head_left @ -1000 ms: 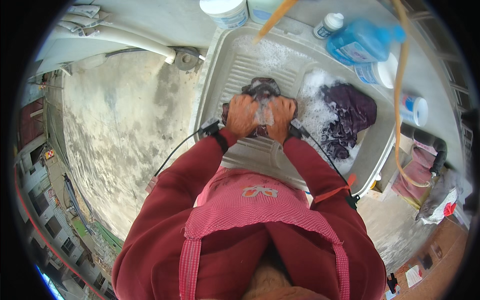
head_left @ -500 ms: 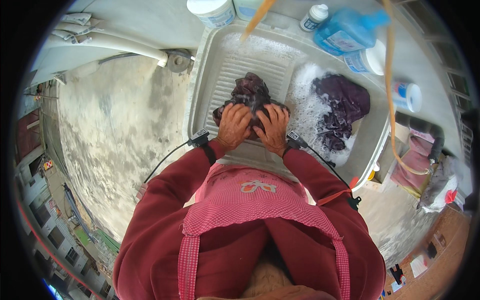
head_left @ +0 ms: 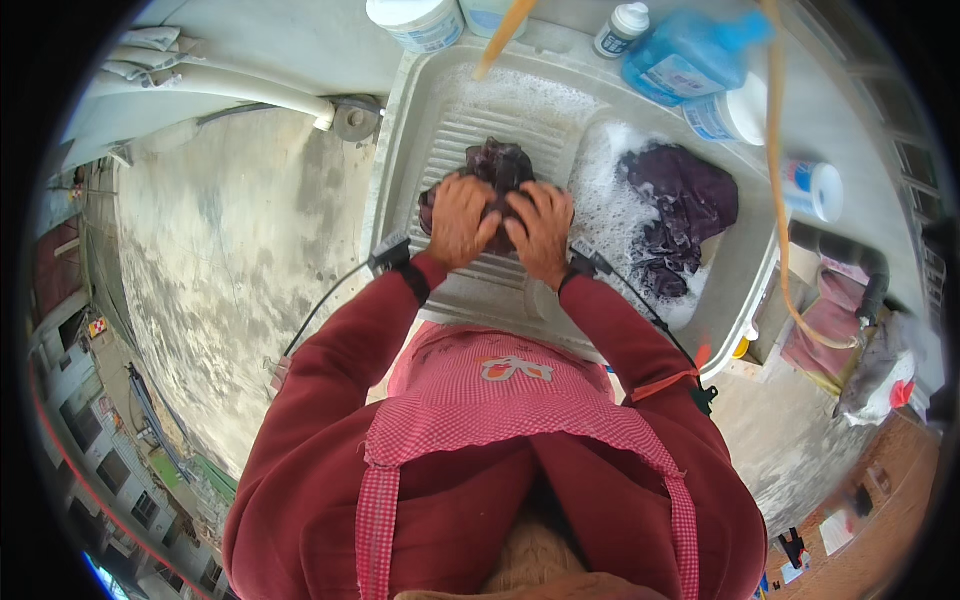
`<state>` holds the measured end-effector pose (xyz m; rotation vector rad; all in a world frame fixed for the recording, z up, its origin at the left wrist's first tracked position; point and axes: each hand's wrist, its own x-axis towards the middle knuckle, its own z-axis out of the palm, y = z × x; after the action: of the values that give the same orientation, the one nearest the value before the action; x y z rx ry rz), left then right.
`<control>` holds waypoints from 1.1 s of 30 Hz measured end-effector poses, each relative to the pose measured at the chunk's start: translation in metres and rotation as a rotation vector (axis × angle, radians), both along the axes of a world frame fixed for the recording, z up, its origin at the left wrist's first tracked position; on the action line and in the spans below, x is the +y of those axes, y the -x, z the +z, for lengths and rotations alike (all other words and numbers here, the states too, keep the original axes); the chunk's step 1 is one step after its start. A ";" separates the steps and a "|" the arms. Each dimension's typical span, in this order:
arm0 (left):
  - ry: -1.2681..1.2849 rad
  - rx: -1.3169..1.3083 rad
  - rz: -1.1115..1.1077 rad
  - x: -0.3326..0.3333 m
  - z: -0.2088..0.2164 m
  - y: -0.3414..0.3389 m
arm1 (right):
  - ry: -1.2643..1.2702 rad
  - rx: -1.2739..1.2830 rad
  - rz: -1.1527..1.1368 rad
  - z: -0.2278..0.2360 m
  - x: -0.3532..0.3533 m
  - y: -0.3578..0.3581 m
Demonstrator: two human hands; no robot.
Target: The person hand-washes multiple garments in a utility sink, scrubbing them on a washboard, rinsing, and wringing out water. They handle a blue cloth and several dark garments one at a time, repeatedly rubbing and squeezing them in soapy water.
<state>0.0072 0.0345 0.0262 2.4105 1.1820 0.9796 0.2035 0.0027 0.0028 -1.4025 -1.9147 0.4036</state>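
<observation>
Apron [head_left: 520, 415], pink check, pale motif at the middle: well below the fingers. Sleeves [head_left: 335, 345], dark red: either side of it. Wrist straps [head_left: 413, 283], dark, one per arm, each with a small unit and cable: just behind the fingers.

Left hand [head_left: 461, 222], back up: fingers bent, close together, on the cloth [head_left: 498, 163]; thumb pointing toward the right hand [head_left: 541, 230]. Right hand, back up: fingers bent, a little spread, on the same cloth. Fingertips hard to make out against the folds; how tightly either hand closes cannot be told.

Cloth, dark, wet, bunched: under the fingers of both hands and heaped just beyond them.

Sink [head_left: 388, 150], grey, ribbed in its left part: beneath and around the fingers. Foam [head_left: 603, 170], white: right of the fingers. Second cloth [head_left: 700, 190], dark purple: farther right, partly in foam, apart from the fingers.

Bottle [head_left: 680, 68], blue: beyond the fingers, to the right; white tub [head_left: 738, 110] beside it. Hose [head_left: 775, 150], tan: well right of the fingers. Pipe [head_left: 230, 82], white: beyond the fingers, far left.
</observation>
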 end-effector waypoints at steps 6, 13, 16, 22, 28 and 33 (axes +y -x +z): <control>0.131 0.378 0.023 0.069 -0.051 -0.012 | 0.094 -0.066 0.020 -0.039 0.079 0.000; 0.278 0.099 0.095 0.057 -0.018 -0.012 | 0.153 0.004 -0.034 -0.017 0.062 0.004; 0.060 0.190 -0.112 -0.024 0.007 0.008 | 0.013 -0.048 0.133 -0.004 -0.020 -0.002; 0.161 0.340 -0.019 0.067 -0.056 -0.004 | 0.088 -0.119 0.069 -0.046 0.079 -0.003; 0.204 0.100 0.077 0.069 -0.030 -0.010 | 0.092 -0.053 -0.081 -0.027 0.082 0.005; -0.025 0.120 -0.210 -0.020 0.007 0.006 | -0.066 -0.028 0.168 -0.017 -0.006 -0.005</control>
<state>0.0017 0.0148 0.0330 2.5810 0.9331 0.7996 0.2081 -0.0030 -0.0142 -1.2153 -2.0576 0.3975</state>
